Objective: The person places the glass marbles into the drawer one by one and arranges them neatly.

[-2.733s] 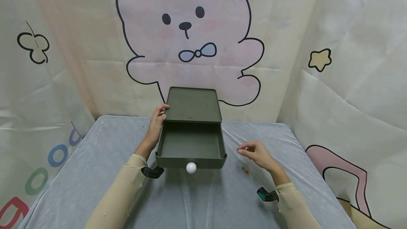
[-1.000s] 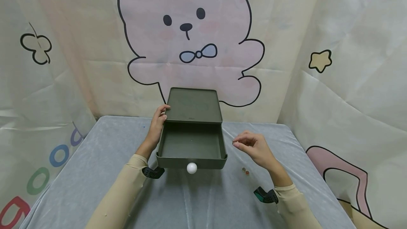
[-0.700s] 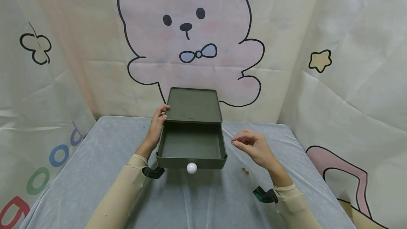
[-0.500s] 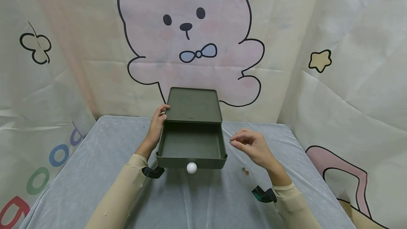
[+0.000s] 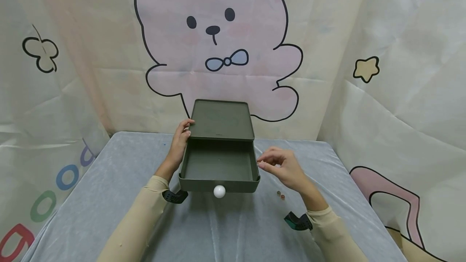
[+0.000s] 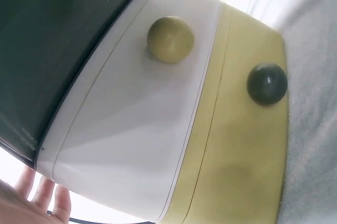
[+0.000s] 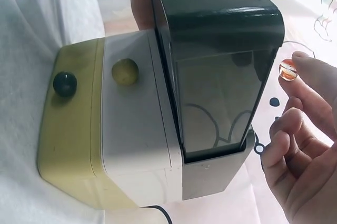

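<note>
A small drawer cabinet (image 5: pixel 223 119) stands mid-table, its dark green top drawer (image 5: pixel 219 186) pulled out and nothing visible inside. Below are a white drawer (image 7: pixel 138 113) and a yellow drawer (image 7: pixel 68 129). My left hand (image 5: pixel 177 144) rests against the cabinet's left side, fingers fairly straight; the left wrist view catches only some fingers (image 6: pixel 43 192). Just beyond the open drawer's right rim, my right hand (image 5: pixel 285 169) pinches a clear glass marble (image 7: pixel 287 70) with orange streaks between thumb and index finger. Two more marbles, one greenish (image 5: pixel 278 193) and one orange (image 5: pixel 282 197), lie right of the cabinet.
A grey-blue cloth (image 5: pixel 109 197) covers the table. Printed fabric walls (image 5: pixel 120 88) stand behind and at both sides. A white round knob (image 5: pixel 219 191) sticks out from the open drawer's front.
My right hand has moved left and slightly up, with the pinched marble, from near the loose marbles to the drawer's right rim. The left hand and cabinet stay in place.
</note>
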Action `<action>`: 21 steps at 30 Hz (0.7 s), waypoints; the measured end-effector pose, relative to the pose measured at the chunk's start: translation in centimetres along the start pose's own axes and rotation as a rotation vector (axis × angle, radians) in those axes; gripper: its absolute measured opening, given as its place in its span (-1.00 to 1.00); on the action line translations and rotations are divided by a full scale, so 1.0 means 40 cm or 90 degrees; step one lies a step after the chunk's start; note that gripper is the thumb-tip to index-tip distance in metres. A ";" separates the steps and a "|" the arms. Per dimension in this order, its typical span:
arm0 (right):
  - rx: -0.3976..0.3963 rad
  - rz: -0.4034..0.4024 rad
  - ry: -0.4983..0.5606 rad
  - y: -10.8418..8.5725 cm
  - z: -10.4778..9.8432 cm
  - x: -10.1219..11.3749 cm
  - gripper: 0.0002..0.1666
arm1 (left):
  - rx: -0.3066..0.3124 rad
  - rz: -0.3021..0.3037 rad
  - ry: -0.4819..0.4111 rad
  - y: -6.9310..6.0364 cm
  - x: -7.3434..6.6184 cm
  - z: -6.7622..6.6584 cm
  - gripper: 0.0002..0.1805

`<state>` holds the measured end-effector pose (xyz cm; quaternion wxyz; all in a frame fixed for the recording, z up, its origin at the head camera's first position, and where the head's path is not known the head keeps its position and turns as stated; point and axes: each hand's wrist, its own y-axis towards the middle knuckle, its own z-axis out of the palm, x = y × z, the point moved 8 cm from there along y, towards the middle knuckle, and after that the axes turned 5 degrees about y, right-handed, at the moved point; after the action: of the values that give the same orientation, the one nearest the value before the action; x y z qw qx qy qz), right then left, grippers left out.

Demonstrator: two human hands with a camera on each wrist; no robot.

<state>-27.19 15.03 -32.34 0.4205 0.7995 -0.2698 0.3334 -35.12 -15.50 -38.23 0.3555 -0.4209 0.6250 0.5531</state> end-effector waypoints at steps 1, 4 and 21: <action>0.002 -0.001 0.003 0.001 0.003 0.000 -0.88 | 0.000 -0.001 0.000 0.000 0.000 0.000 -0.51; 0.008 0.001 0.011 0.002 0.010 -0.004 -0.88 | -0.001 -0.003 0.000 0.000 -0.001 0.000 -0.50; 0.022 0.027 0.001 0.003 0.035 -0.018 -0.86 | -0.003 0.009 -0.006 -0.003 -0.001 0.000 -0.51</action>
<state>-27.31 13.87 -33.42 0.3996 0.8004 -0.2807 0.3477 -35.01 -15.51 -38.22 0.3534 -0.4144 0.6251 0.5591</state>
